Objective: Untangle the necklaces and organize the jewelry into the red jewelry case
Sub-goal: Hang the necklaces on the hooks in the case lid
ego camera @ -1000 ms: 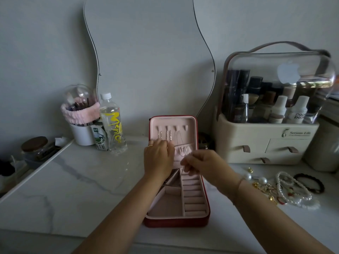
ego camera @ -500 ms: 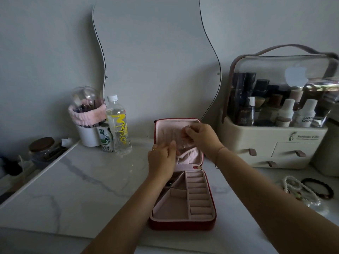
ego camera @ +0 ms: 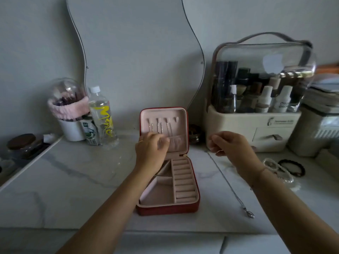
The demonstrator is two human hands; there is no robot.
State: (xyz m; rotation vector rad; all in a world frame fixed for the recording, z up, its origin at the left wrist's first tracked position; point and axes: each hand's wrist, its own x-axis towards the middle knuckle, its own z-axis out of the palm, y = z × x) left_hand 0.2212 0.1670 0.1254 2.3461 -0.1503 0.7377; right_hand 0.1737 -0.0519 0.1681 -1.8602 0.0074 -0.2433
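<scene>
Your red jewelry case (ego camera: 167, 208) lies open on the white marble counter (ego camera: 73, 180), its lid standing upright at the back. The pink lid lining carries a row of hooks, and 3 thin chains (ego camera: 159, 127) hang side by side from them, their lower ends dropping toward a gathered pocket (ego camera: 177, 143) across the lid's bottom. The base holds several open pink compartments on its left and a column of ring rolls (ego camera: 184, 180) on its right; all of these look bare.

Your left hand (ego camera: 151, 150) rests against the lower lid, fingers curled loosely together over the chain ends; whether they grip anything cannot be told. Your right hand (ego camera: 230, 146) hovers to the right of the case, thumb and forefinger pinching the top of a silver necklace (ego camera: 229, 182), which trails down across the counter to a small pendant (ego camera: 249, 214) near the front edge.

Further right lie a pearl bracelet (ego camera: 275, 169) and a dark beaded bracelet (ego camera: 293, 167), close together. Behind them stands a cream cosmetics organizer (ego camera: 253, 129) with a clear domed lid, filled with bottles and tubes. At the back left, a water bottle (ego camera: 101, 116) stands beside a white cup (ego camera: 70, 129) wrapped in a pink band under a clear dome, holding brushes.
</scene>
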